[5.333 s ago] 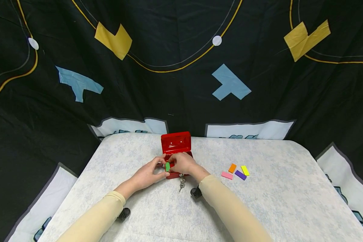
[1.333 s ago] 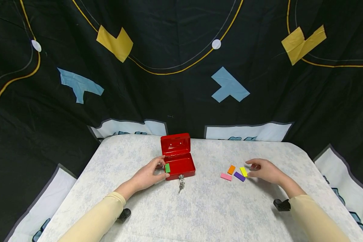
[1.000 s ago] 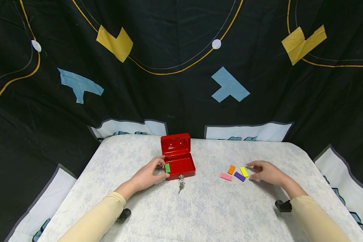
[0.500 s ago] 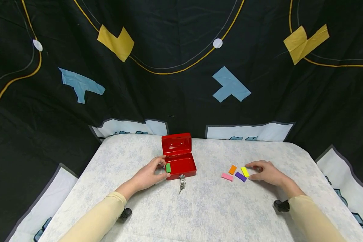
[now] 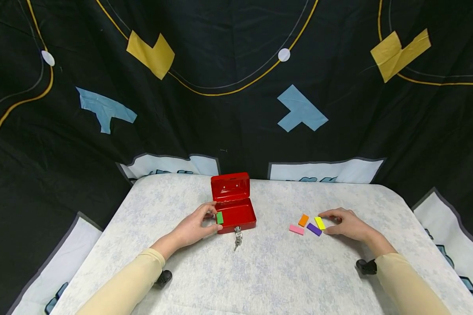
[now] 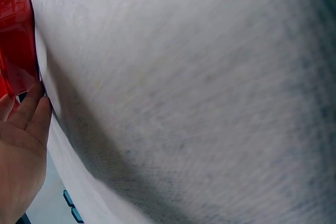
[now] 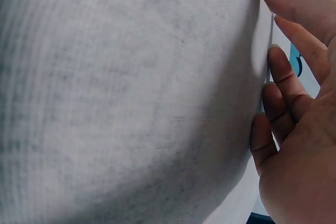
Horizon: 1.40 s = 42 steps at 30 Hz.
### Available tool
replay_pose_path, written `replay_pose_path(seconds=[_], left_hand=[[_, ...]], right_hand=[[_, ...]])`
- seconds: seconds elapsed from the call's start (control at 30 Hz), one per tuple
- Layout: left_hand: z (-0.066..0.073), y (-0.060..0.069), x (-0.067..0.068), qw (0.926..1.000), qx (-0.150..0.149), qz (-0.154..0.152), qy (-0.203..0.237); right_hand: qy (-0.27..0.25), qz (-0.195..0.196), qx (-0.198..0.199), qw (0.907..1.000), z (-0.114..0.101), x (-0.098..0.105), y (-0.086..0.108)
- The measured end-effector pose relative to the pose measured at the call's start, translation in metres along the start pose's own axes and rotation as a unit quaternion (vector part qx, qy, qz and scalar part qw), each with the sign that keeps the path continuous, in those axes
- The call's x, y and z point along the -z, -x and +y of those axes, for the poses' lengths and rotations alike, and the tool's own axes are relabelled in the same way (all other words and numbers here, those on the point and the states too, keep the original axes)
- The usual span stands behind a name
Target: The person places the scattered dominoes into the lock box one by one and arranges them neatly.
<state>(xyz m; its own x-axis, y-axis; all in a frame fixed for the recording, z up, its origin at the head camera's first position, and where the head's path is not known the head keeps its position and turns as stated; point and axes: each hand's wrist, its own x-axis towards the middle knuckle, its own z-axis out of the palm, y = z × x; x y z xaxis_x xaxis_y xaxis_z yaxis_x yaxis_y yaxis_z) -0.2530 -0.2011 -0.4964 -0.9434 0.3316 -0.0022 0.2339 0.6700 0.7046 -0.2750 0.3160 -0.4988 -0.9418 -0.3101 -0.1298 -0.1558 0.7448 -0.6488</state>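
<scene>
My left hand (image 5: 193,225) holds the left end of the open red box (image 5: 239,225), thumb at its front corner and fingers at its rear corner. Just inside that end is a green block (image 5: 219,218). In the left wrist view, fingertips of the hand (image 6: 23,150) meet the red box (image 6: 18,40). On the right, my right hand (image 5: 348,225) rests beside a yellow block (image 5: 319,223), forefinger and thumb spread near its two ends; whether they touch it is unclear. The right wrist view shows the hand's (image 7: 299,114) fingers loosely bent and apart.
Left of the yellow block lie an orange block (image 5: 303,220), a purple block (image 5: 314,229) and a pink block (image 5: 297,229). Keys (image 5: 238,239) hang from the lock at the box's front. Behind the pale cloth-covered table (image 5: 260,280) hangs a black curtain (image 5: 236,131).
Since the oldest frame, my right hand has left the box and moved right to the yellow block. The left hand has stayed at the box. Over the last second, both hands barely move.
</scene>
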Motion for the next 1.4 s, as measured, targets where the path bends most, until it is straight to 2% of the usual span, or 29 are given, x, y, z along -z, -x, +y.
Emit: replay_pose_path(seconds=[0.47,0.87,1.4], left_hand=[[-0.0003,-0.0011,0.001,0.9999,0.007,-0.005,0.006],[0.0002,-0.0001,0.0006,1.0,-0.009,0.004,0.0],[0.0006,0.0001,0.0009,1.0,0.008,0.001,0.002]], right_hand=[[0.001,0.002,-0.001,1.0,0.0006,-0.001,-0.0002],[-0.009,0.002,0.006,0.9999,-0.0007,-0.0002,0.0021],[-0.002,0.009,-0.004,0.9999,-0.0015,-0.0019,0.0016]])
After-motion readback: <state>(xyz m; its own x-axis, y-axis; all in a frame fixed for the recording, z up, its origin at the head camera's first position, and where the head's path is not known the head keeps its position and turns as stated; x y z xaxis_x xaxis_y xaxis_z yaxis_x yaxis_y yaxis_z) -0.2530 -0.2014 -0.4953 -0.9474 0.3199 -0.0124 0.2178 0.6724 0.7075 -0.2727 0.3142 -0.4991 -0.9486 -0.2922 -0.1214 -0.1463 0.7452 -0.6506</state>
